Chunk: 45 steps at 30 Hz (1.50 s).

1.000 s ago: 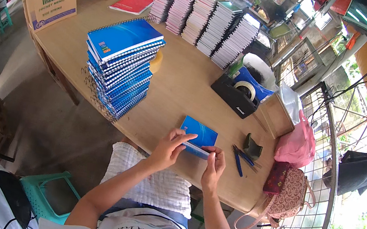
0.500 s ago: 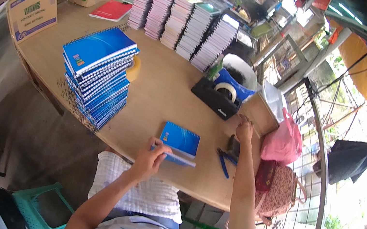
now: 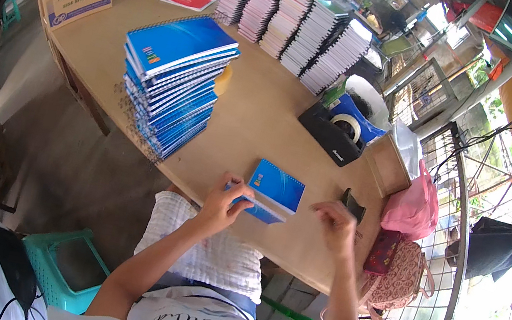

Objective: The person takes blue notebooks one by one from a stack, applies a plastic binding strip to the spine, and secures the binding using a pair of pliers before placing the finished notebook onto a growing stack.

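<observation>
A small blue spiral notebook (image 3: pixel 276 187) lies near the front edge of the wooden table (image 3: pixel 256 119). My left hand (image 3: pixel 221 203) grips its near left corner and lifts that edge slightly. My right hand (image 3: pixel 335 225) hovers just right of the notebook with fingers curled; I cannot tell whether it holds something small. A small black object (image 3: pixel 353 204) sits just beyond that hand.
A tall stack of blue spiral notebooks (image 3: pixel 171 80) stands to the left. Several stacks of notebooks (image 3: pixel 294 19) line the far side. A black tape dispenser (image 3: pixel 335 136), a brown box (image 3: pixel 387 164), a pink bag (image 3: pixel 412 205) and a patterned bag (image 3: pixel 404 272) crowd the right edge.
My right hand has come back from the brown box at the right to beside the notebook. My left hand now holds the notebook's near corner.
</observation>
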{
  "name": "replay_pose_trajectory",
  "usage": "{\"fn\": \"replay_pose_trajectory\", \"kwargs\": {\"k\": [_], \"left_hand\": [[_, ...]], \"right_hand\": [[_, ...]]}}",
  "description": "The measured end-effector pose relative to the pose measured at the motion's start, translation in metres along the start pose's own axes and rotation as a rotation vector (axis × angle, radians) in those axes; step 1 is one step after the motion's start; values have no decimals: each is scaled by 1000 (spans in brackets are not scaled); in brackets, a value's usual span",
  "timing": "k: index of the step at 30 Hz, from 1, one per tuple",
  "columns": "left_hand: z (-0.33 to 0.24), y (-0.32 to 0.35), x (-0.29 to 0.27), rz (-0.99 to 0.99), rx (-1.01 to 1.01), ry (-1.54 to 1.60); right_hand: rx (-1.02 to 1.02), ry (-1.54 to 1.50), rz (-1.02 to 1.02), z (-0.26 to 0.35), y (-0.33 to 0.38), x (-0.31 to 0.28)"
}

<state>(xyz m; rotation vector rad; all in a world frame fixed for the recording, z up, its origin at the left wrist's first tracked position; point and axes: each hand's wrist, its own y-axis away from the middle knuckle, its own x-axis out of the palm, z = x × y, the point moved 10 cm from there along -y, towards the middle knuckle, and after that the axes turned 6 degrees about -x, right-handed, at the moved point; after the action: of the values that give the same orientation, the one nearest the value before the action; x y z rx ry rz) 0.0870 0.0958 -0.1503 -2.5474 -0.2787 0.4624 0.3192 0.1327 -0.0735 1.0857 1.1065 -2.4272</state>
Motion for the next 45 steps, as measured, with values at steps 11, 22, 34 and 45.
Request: {"fn": "replay_pose_trajectory", "kwargs": {"k": [11, 22, 34, 45], "left_hand": [[9, 1, 7, 44, -46, 120], [1, -2, 0, 32, -38, 88], [-2, 0, -2, -10, -2, 59], [-1, -1, -1, 1, -1, 58]], "right_hand": [[240, -300, 59, 14, 31, 51], [352, -390, 77, -4, 37, 57], [118, -145, 131, 35, 17, 48], [158, -215, 209, 28, 21, 53]]}}
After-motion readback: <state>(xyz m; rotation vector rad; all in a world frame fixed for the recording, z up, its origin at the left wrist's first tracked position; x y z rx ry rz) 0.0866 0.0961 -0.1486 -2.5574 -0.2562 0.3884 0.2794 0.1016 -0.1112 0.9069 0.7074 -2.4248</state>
